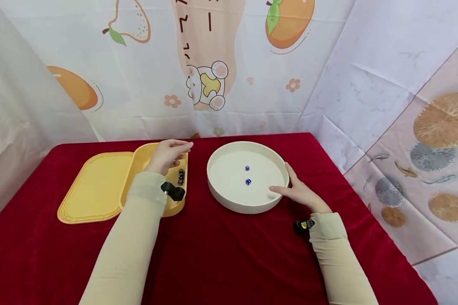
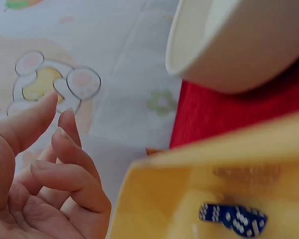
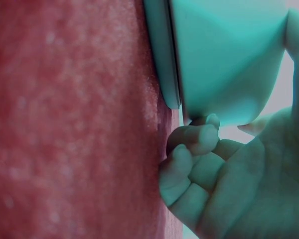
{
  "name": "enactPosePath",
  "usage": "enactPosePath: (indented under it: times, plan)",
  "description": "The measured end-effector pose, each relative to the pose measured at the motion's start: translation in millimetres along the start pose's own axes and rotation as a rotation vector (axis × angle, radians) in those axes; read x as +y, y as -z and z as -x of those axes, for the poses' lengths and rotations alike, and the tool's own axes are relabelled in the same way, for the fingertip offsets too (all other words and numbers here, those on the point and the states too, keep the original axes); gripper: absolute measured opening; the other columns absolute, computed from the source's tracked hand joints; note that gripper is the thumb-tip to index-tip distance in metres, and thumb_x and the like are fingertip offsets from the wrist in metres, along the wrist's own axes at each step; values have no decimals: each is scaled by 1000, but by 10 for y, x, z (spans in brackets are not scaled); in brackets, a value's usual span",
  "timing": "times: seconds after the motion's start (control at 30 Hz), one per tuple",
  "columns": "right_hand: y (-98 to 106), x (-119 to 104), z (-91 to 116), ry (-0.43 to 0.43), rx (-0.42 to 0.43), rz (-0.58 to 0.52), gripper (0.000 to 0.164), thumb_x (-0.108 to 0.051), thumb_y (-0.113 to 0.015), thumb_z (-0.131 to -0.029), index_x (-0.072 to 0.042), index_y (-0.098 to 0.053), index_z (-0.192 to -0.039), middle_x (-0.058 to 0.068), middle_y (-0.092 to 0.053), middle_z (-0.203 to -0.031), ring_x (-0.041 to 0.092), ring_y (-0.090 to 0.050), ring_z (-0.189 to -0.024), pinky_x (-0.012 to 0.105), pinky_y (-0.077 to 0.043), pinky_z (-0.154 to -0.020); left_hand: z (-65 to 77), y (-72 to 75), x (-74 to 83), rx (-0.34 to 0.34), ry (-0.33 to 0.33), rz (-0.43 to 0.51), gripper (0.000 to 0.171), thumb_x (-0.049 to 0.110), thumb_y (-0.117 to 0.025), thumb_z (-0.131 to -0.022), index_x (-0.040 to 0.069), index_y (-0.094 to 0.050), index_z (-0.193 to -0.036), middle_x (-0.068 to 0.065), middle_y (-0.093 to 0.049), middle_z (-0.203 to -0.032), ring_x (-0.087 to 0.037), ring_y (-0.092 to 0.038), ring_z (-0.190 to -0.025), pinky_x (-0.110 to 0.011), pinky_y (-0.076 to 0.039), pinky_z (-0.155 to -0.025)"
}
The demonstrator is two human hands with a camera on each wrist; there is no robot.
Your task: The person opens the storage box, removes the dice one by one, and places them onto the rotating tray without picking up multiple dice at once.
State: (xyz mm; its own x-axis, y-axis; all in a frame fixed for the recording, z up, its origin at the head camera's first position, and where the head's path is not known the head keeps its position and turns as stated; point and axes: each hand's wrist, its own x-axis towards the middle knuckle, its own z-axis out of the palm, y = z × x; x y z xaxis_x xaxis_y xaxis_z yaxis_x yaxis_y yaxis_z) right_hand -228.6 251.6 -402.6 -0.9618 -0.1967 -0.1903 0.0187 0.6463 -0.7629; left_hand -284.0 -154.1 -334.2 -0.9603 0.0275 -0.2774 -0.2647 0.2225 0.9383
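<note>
Left hand (image 1: 168, 156) above the open yellow box (image 1: 175, 209); grip slack, thumb and fingertips apart, nothing visible between them, with dark blue dice (image 1: 180, 181) lying in the box below. Right hand (image 1: 299, 191) has its grip clamped on the round white tray (image 1: 227, 171), thumb over the rim; two blue dice (image 1: 248, 182) rest apart inside it, on the counter (image 1: 229, 258).

I see a person in plain, long sleeves of pale beige cloth; the left sleeve (image 1: 124, 250) and right sleeve (image 1: 339, 264) each end in a broad cuff (image 1: 148, 188) of the same fabric. The left hand (image 1: 166, 156) and right hand (image 1: 304, 193) are bare. A small, blocky black device (image 1: 174, 192) sits at the left wrist; its black counterpart (image 1: 300, 227) at the right shows a yellow patch (image 1: 304, 225).
</note>
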Motion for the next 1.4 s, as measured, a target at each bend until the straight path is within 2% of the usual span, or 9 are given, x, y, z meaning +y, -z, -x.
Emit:
enactPosePath:
  times: [0.2,0.33,0.47,0.63,0.83,1.07,1.4]
  plan:
    - [9,11,-18,1,-1,-7,114,-49,-72,-85,-21,10,-159,12,-3,-167,37,-13,-152,59,-17,-120,-46,140,-123,-21,57,32,54,35,-63,-97,8,-50,-142,3,-55,-118,-4,-52,-75,-14,-42,-61]
    - [3,12,-28,2,-5,0,114,-49,-71,-85,-19,10,-159,13,-3,-167,38,-13,-152,60,-17,-119,19,203,-138,-41,94,42,55,31,-62,-98,5,-48,-144,-1,-56,-120,-3,-52,-74,-14,-42,-60]
    - [-10,12,-35,0,-10,1,114,-50,-71,-85,-19,10,-159,14,-3,-167,38,-14,-151,60,-18,-119,-26,273,-264,-56,100,20,56,30,-62,-98,3,-46,-145,1,-57,-117,-5,-52,-76,-15,-43,-62]
    - [-16,16,-47,-4,-11,-3,114,-50,-71,-85,-19,10,-159,13,-3,-167,38,-14,-151,60,-17,-119,-103,341,-412,-74,93,-13,58,32,-64,-97,3,-47,-144,5,-55,-100,-5,-51,-73,-16,-45,-65]
    - [-9,13,-45,-5,-8,-7,114,-50,-71,-85,-19,10,-159,13,-3,-167,37,-13,-152,59,-17,-120,-129,361,-466,-99,91,-17,57,29,-65,-97,1,-47,-143,7,-58,-90,-4,-52,-69,-17,-46,-65]
    - [-1,22,-21,-14,-5,-11,114,-50,-72,-85,-22,10,-159,12,-4,-167,37,-15,-151,59,-18,-119,-192,375,-568,-138,98,24,55,23,-66,-96,-1,-47,-142,13,-63,-79,-2,-52,-66,-17,-46,-64]
    - [9,24,-34,-3,-2,-9,113,-49,-71,-86,-19,9,-159,12,-3,-167,37,-13,-152,59,-16,-120,-210,357,-598,-157,121,-13,59,21,-70,-94,-1,-47,-143,16,-66,-78,-2,-54,-70,-17,-47,-67]
